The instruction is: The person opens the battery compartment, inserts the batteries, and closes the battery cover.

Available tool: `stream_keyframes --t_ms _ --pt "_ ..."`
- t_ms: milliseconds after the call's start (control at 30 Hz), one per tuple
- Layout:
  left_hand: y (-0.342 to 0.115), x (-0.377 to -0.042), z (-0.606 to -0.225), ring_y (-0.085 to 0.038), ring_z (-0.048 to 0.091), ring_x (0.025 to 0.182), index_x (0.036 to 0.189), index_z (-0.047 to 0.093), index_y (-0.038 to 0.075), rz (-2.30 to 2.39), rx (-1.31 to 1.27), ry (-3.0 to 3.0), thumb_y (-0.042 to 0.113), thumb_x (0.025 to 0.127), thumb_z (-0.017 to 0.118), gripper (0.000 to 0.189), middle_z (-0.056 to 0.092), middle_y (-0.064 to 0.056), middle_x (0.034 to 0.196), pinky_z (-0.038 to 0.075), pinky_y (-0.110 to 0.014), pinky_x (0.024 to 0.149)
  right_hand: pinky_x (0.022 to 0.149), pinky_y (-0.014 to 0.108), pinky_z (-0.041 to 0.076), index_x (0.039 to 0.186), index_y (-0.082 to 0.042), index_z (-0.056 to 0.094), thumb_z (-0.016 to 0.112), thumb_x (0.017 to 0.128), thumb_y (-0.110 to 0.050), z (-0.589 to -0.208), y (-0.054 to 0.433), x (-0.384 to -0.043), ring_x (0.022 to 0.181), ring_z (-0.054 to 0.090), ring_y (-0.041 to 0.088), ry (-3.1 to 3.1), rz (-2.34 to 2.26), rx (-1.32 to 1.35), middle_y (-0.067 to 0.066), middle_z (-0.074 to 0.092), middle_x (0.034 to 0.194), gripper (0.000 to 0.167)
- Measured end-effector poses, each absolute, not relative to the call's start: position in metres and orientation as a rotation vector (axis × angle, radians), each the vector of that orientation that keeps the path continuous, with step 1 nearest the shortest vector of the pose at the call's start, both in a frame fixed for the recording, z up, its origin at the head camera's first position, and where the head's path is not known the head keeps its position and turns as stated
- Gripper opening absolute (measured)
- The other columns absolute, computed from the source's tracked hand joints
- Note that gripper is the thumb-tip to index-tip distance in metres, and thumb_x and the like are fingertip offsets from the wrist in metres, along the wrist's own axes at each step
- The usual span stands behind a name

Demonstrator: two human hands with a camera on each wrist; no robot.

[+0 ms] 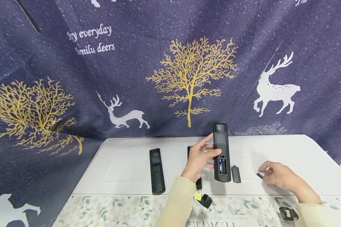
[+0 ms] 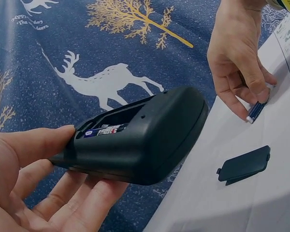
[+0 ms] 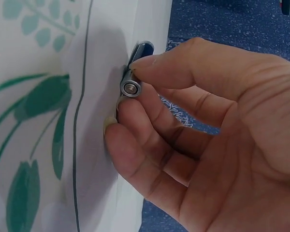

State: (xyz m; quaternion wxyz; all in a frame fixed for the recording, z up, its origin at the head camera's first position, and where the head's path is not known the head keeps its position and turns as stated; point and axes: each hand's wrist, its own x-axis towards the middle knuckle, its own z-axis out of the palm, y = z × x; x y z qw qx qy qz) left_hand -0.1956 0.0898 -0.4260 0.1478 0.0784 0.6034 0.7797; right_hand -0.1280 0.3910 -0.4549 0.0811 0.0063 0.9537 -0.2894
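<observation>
My left hand (image 1: 198,158) grips a black remote control (image 1: 221,140), its back turned toward me and its thumb just above the uncovered battery compartment. Inside lies one blue battery (image 2: 101,130); the slot beside it looks dark. Off to the right, my right hand (image 1: 279,176) pinches a second battery (image 2: 257,110), dark blue with a silver end, low over the white tabletop. The right wrist view shows this battery's end (image 3: 130,89) under the thumb. Between the hands, the small black battery cover (image 1: 236,174) lies on the table.
Another black remote (image 1: 157,170) lies on the left of the white table. A further dark remote (image 1: 199,184) is partly hidden behind my left hand. A floral cloth (image 1: 102,211) covers the near edge, and a dark blue deer-print curtain (image 1: 164,110) hangs behind.
</observation>
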Motion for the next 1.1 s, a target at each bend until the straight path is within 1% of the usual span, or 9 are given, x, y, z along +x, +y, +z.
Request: stream_keyframes --t_ms 100,300,433,500,567,700,867,967,1100 --pt "0.088 -0.195 -0.426 -0.025 0.074 0.083 0.145 0.067 0.034 2.239 0.23 1.735 0.007 0.091 0.084 0.062 0.074 -0.006 0.112 0.065 -0.042 0.064 0.066 0.04 0.055 0.112 0.007 0.069 0.075 0.08 -0.001 -0.456 0.391 -0.127 0.082 0.06 0.025 2.858 -0.848 0.015 0.009 0.065 0.095 0.034" --pt "0.088 -0.195 -0.426 -0.025 0.075 0.083 0.145 0.067 0.035 2.241 0.233 1.736 0.007 0.091 0.084 0.063 0.074 -0.005 0.112 0.064 -0.042 0.064 0.066 0.038 0.052 0.112 0.006 0.069 0.074 0.08 0.0 -0.453 0.39 -0.126 0.08 0.058 0.023 2.862 -0.873 -0.022 0.007 0.064 0.094 0.033" --pt "0.088 -0.196 -0.425 -0.028 0.075 0.085 0.145 0.067 0.035 2.254 0.234 1.74 0.007 0.091 0.085 0.063 0.075 -0.005 0.111 0.064 -0.042 0.063 0.064 0.031 0.047 0.109 0.003 0.071 0.072 0.079 0.001 -0.453 0.389 -0.125 0.076 0.053 0.018 2.915 -0.909 -0.108 0.002 0.061 0.088 0.031" --pt "0.087 -0.197 -0.426 -0.028 0.075 0.085 0.145 0.067 0.034 2.259 0.231 1.742 0.007 0.091 0.085 0.063 0.075 -0.005 0.111 0.064 -0.042 0.063 0.063 0.028 0.046 0.11 0.002 0.072 0.072 0.079 0.002 -0.453 0.387 -0.125 0.073 0.052 0.014 2.94 -0.963 -0.151 0.0 0.061 0.086 0.03" --pt "0.087 -0.197 -0.426 -0.027 0.075 0.085 0.146 0.067 0.033 2.26 0.234 1.743 0.007 0.091 0.084 0.064 0.075 -0.005 0.111 0.064 -0.042 0.063 0.062 0.026 0.047 0.11 0.001 0.072 0.073 0.08 0.003 -0.452 0.383 -0.125 0.072 0.053 0.009 2.965 -1.03 -0.189 -0.001 0.062 0.086 0.03" --pt "0.086 -0.198 -0.426 -0.027 0.074 0.086 0.148 0.065 0.031 2.264 0.242 1.736 0.007 0.091 0.084 0.065 0.075 -0.005 0.111 0.064 -0.041 0.063 0.064 0.025 0.05 0.115 0.0 0.072 0.075 0.084 0.004 -0.448 0.371 -0.126 0.073 0.057 0.005 2.994 -1.163 -0.231 0.002 0.064 0.088 0.032" --pt "0.085 -0.198 -0.426 -0.027 0.074 0.085 0.146 0.066 0.033 2.273 0.243 1.726 0.007 0.091 0.084 0.063 0.075 -0.006 0.111 0.064 -0.042 0.063 0.064 0.026 0.052 0.121 -0.001 0.071 0.076 0.087 0.003 -0.435 0.354 -0.125 0.079 0.061 0.005 3.015 -1.268 -0.304 0.004 0.066 0.09 0.034" --pt "0.085 -0.198 -0.426 -0.025 0.074 0.085 0.146 0.067 0.034 2.276 0.242 1.729 0.008 0.092 0.084 0.063 0.075 -0.006 0.112 0.064 -0.043 0.064 0.063 0.026 0.054 0.122 -0.002 0.071 0.075 0.088 0.003 -0.428 0.343 -0.124 0.081 0.062 0.005 3.008 -1.31 -0.35 0.001 0.065 0.092 0.035" --pt "0.085 -0.198 -0.425 -0.024 0.074 0.085 0.145 0.067 0.035 2.282 0.238 1.734 0.007 0.092 0.083 0.062 0.075 -0.006 0.112 0.064 -0.043 0.064 0.063 0.026 0.054 0.121 -0.006 0.073 0.074 0.087 0.006 -0.42 0.331 -0.122 0.082 0.063 0.006 3.021 -1.345 -0.416 -0.003 0.064 0.093 0.036"
